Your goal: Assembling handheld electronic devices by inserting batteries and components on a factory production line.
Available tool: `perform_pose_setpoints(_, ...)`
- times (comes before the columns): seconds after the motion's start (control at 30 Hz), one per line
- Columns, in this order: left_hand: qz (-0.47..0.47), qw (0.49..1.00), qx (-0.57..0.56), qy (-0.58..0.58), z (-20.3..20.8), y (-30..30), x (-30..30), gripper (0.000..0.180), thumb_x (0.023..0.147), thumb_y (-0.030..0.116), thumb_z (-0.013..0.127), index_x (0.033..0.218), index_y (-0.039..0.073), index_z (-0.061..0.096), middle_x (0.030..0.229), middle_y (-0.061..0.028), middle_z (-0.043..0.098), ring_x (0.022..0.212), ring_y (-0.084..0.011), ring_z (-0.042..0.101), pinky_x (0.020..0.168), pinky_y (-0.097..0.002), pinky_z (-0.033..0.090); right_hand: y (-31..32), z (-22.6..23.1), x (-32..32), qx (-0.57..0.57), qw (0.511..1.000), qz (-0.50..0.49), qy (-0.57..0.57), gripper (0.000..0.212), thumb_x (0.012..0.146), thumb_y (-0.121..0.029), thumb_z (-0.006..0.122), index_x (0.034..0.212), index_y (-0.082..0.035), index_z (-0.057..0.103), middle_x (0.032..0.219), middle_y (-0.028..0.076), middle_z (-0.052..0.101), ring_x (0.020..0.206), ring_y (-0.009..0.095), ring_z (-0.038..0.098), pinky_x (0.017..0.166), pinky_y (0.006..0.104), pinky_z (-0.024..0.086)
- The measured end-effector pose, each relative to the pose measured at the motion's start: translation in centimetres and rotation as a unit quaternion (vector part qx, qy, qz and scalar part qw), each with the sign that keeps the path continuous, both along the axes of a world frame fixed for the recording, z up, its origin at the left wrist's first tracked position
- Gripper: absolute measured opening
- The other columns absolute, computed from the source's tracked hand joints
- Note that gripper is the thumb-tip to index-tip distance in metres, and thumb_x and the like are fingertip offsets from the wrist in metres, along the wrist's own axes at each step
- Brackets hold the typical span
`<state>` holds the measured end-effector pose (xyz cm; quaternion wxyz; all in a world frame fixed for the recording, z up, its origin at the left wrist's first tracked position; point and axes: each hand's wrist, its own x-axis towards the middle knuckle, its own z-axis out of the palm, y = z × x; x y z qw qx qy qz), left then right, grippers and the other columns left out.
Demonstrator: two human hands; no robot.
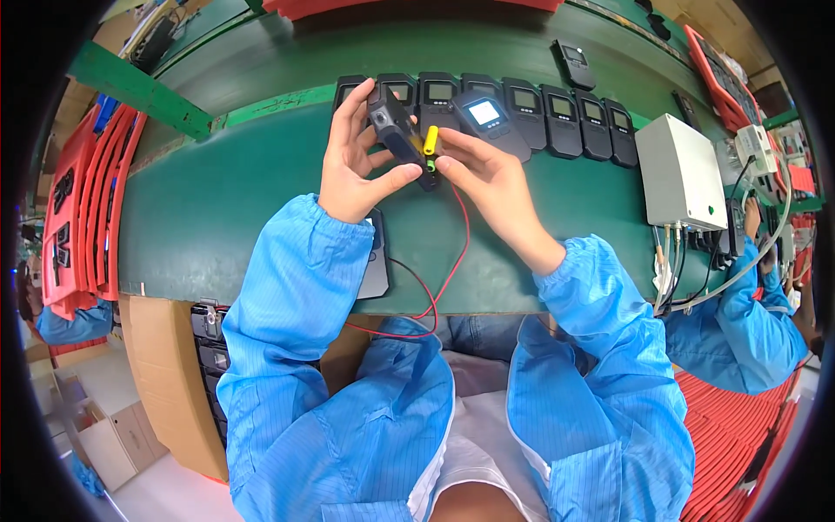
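My left hand (352, 165) grips a black handheld device (389, 122), tilted on edge above the green bench. Close to its lower end, my right hand (487, 178) pinches a small yellow cylinder (430, 141) between thumb and fingers. A bit of bright green shows just under the cylinder; whether it touches the device I cannot tell. From near my right fingertips a red wire (467, 217) runs down to the bench edge. Another device (376, 261) lies partly hidden under my left forearm. Just behind my right hand, a device with a lit screen (484, 113) leans over others.
Several black devices (561, 109) stand in a row along the back, with one device (573, 65) farther off. A white box (683, 170) with cables stands at right, near a co-worker's blue sleeve (739, 331). Red trays (78, 217) are stacked left, beside a cardboard box (170, 374).
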<state>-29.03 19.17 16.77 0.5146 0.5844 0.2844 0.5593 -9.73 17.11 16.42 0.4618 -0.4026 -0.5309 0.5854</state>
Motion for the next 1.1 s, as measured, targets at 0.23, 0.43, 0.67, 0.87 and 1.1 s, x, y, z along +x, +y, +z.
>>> perform_pose_setpoints(0.23,-0.012,1.000,0.003,0.024,0.0,0.3,-0.3,0.099,0.069,-0.001,0.079,0.148,0.012,0.020,0.141,-0.0133,0.037,0.123,-0.0295,0.049,0.095,-0.0429,0.050,0.6,-0.6,0.3,0.056,0.997,0.019,-0.049,0.043,0.087,-0.009,0.067,0.125,0.004,0.054,0.124,0.014,0.057,0.114,0.020,0.056,0.099,0.0326,0.045)
perform_pose_setpoints(0.43,-0.036,0.999,-0.011,0.000,-0.1,0.6,-0.6,0.098,0.071,0.000,0.078,0.148,0.012,0.020,0.141,-0.0131,0.036,0.124,-0.0296,0.048,0.096,-0.0444,0.048,0.0,-0.1,0.0,0.061,0.996,0.034,-0.056,0.047,0.079,-0.010,0.075,0.119,0.004,0.054,0.126,0.014,0.053,0.115,0.020,0.054,0.103,0.0362,0.041)
perform_pose_setpoints(0.67,-0.083,0.996,-0.008,0.044,0.1,-0.1,0.0,0.097,0.071,0.000,0.078,0.148,0.012,0.020,0.142,-0.0128,0.035,0.125,-0.0286,0.047,0.098,-0.0459,0.047,0.2,-1.0,0.2,0.055,0.994,0.051,-0.074,0.044,0.068,-0.011,0.084,0.092,-0.005,0.047,0.115,0.010,0.059,0.109,0.018,0.056,0.103,0.0368,0.041)
perform_pose_setpoints(0.87,-0.066,0.994,0.033,0.083,-0.1,-0.8,0.2,0.094,0.069,0.000,0.079,0.145,0.011,0.024,0.141,-0.0124,0.036,0.124,-0.0287,0.048,0.097,-0.0462,0.047,0.9,-0.5,0.9,0.076,0.988,0.108,-0.084,0.042,0.070,-0.011,0.082,0.090,-0.006,0.046,0.111,0.010,0.062,0.108,0.018,0.057,0.100,0.0356,0.042)
perform_pose_setpoints(1.1,0.010,0.989,0.043,0.142,0.3,-0.2,-0.1,0.093,0.068,-0.001,0.079,0.144,0.011,0.026,0.136,-0.0123,0.040,0.120,-0.0270,0.050,0.096,-0.0462,0.048,0.2,-0.4,-0.2,0.177,0.965,0.032,-0.193,0.049,0.074,-0.015,0.079,0.113,0.000,0.051,0.107,0.010,0.064,0.103,0.019,0.060,0.094,0.0333,0.046)
